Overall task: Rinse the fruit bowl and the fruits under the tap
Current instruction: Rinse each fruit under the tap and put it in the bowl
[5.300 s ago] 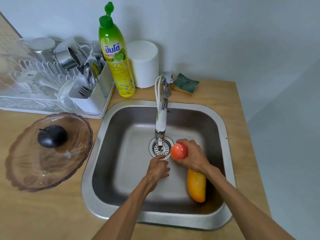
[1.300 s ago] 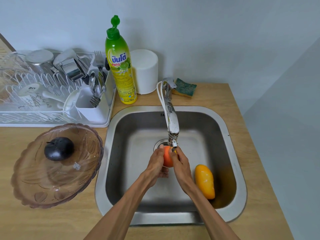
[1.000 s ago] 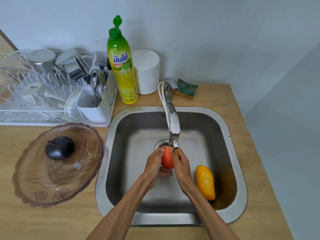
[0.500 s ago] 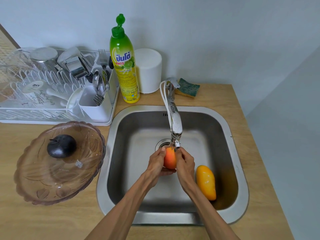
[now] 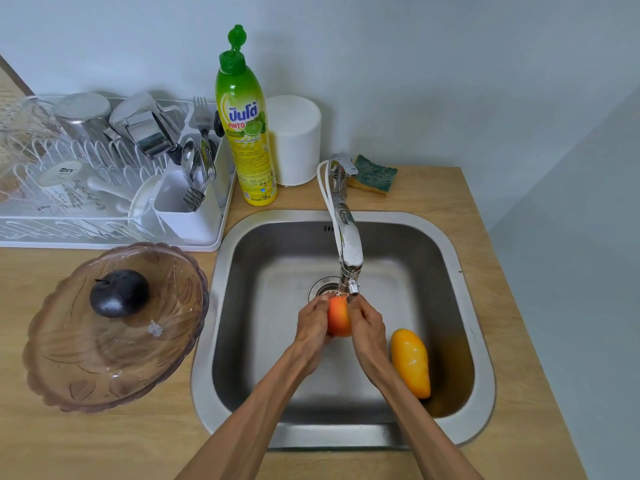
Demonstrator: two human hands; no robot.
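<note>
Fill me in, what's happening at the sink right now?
A person is rinsing fruit. Both hands, left and right, cup an orange-red fruit just under the tap. A mango lies in the sink to the right. The bowl sits on the counter at left, holding a dark plum.

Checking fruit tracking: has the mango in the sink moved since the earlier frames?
Cannot tell. The mango lies at the sink's front-right wall in every frame; its shift against the drain could be the head camera moving.
</note>
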